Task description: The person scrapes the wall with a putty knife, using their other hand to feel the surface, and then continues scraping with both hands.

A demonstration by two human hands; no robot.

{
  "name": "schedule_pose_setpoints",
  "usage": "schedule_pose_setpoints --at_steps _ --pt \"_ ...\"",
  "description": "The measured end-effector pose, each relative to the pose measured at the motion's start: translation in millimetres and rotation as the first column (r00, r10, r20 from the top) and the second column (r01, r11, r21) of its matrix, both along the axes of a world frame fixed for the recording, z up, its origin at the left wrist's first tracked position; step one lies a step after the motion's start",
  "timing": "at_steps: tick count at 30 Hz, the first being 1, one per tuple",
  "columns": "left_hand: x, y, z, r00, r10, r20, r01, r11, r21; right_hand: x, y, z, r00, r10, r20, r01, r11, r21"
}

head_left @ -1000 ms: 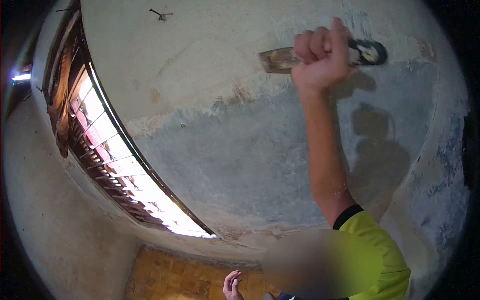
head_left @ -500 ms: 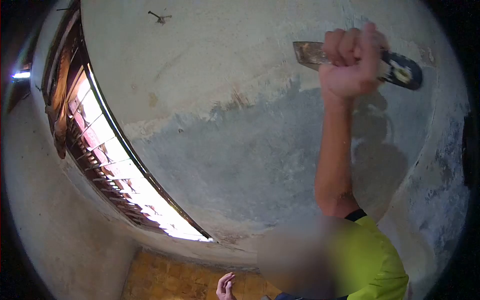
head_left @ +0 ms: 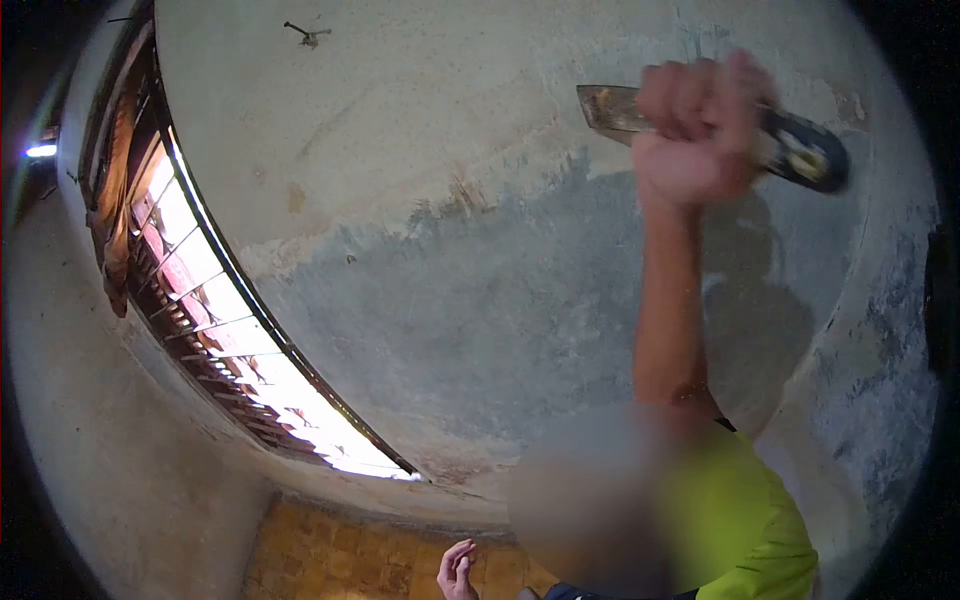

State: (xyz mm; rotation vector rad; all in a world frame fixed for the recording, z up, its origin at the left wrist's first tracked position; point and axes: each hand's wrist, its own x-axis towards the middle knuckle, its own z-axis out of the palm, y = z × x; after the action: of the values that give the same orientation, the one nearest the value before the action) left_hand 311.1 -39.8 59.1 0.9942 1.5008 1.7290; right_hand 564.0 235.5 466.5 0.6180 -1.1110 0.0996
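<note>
Patchy grey plaster wall (head_left: 470,310); right of the bright barred window (head_left: 250,345), the right hand (head_left: 700,125) clamps a flat black-handled metal scraper (head_left: 610,108), likely stiff, best held handle-side; below the window, the left hand (head_left: 457,572) curls loosely.

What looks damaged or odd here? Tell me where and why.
The pale wall surface looks damaged: below the dark-handled flat metal tool, its coating ends raggedly at a mottled blue-grey patch. At the picture's upper left, a dark nail-like piece juts out, apparently holding nothing.
</note>
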Motion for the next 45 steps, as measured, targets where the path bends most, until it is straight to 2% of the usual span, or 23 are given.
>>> schedule_pose_setpoints --at_steps 2,5,8,10,12,13,14,15,16,17,19,20,22,25,28,31,34,35,38,40,42,44,45 --pt "-1 -1 -4 1.000 0.003 -0.017 -0.003 1.000 0.001 7 -16 -9 0.993 0.108 -0.041 -0.108 0.994 0.015" --pt "4 -2 8 1.000 0.014 0.014 -0.014 1.000 -0.005 -19 -2 1 0.975 0.109 -0.193 -0.148 0.968 -0.200" --pt "0 -2 1 0.999 0.030 -0.012 -0.030 1.000 -0.006 4 -13 -6 0.991 0.131 -0.008 -0.130 0.987 0.098" --pt "-1 0 0 1.000 0.029 -0.009 -0.029 1.000 -0.001 -6 13 -4 0.926 -0.284 -0.249 0.298 0.954 0.018" --pt "0 -5 2 0.999 0.032 -0.006 -0.032 0.999 -0.010 -7 21 -7 0.895 -0.386 -0.224 0.405 0.913 0.045" --pt "2 -5 8 0.999 0.036 -0.006 -0.036 0.999 -0.011 -3 17 -7 0.953 -0.291 -0.090 0.302 0.942 0.145" --pt "3 -2 12 0.999 0.041 -0.006 -0.041 0.999 -0.001 4 8 -10 0.998 -0.055 0.036 0.047 0.977 0.207" --pt "3 -2 11 0.999 0.042 0.012 -0.042 0.999 0.010 10 -2 -13 0.970 0.188 0.155 -0.221 0.946 0.236" --pt "1 -2 10 0.999 0.047 0.023 -0.047 0.999 0.009 3 6 -11 0.991 -0.066 -0.117 0.084 0.984 0.155" --pt "1 0 8 0.998 0.050 0.038 -0.051 0.999 0.012 -5 19 -7 0.876 -0.334 -0.348 0.357 0.934 0.001" --pt "3 -6 6 0.998 0.051 0.040 -0.051 0.999 -0.006 -10 20 -6 0.782 -0.495 -0.378 0.509 0.858 -0.070" --pt "3 -7 6 0.999 0.047 0.026 -0.047 0.999 -0.009 -6 14 -2 0.887 -0.400 -0.231 0.425 0.902 0.069" --pt "0 -1 5 0.999 0.046 0.020 -0.046 0.999 0.002 -2 -5 4 0.981 -0.180 -0.075 0.188 0.973 0.130" --pt "-1 -1 -1 0.998 0.049 0.046 -0.049 0.999 -0.002 -11 2 -7 0.987 0.061 -0.150 -0.057 0.998 0.027" --pt "-2 -3 5 0.998 0.051 0.032 -0.050 0.999 -0.013 -33 10 0 0.974 0.186 -0.127 -0.212 0.949 -0.235" --pt "-5 -3 -4 0.997 0.065 0.034 -0.065 0.998 0.003 -3 -9 -18 0.999 -0.030 0.017 0.027 0.988 0.154" --pt "-6 -7 2 0.997 0.078 0.015 -0.078 0.997 -0.007 -18 8 -2 0.986 -0.122 -0.116 0.128 0.991 0.043" --pt "-7 -8 4 0.996 0.089 -0.012 -0.089 0.996 -0.006 -17 4 -1 0.958 -0.167 -0.233 0.179 0.983 0.029" --pt "-11 -10 -6 0.994 0.107 0.026 -0.105 0.994 -0.040 3 -37 -21 0.952 0.273 -0.137 -0.251 0.955 0.158" --pt "-10 -12 -4 0.992 0.119 0.049 -0.116 0.992 -0.059 -10 5 -14 0.962 -0.008 -0.272 -0.007 0.998 -0.056" --pt "-9 -11 3 0.990 0.123 0.072 -0.120 0.992 -0.042 -35 17 -4 0.951 0.242 -0.192 -0.278 0.942 -0.190" --pt "-11 -10 2 0.984 0.124 0.128 -0.118 0.992 -0.049 -16 10 -15 0.996 0.055 -0.070 -0.051 0.997 0.049" --pt "-12 -11 0 0.980 0.124 0.157 -0.117 0.992 -0.053 -9 2 -18 0.996 0.073 -0.047 -0.066 0.988 0.140"
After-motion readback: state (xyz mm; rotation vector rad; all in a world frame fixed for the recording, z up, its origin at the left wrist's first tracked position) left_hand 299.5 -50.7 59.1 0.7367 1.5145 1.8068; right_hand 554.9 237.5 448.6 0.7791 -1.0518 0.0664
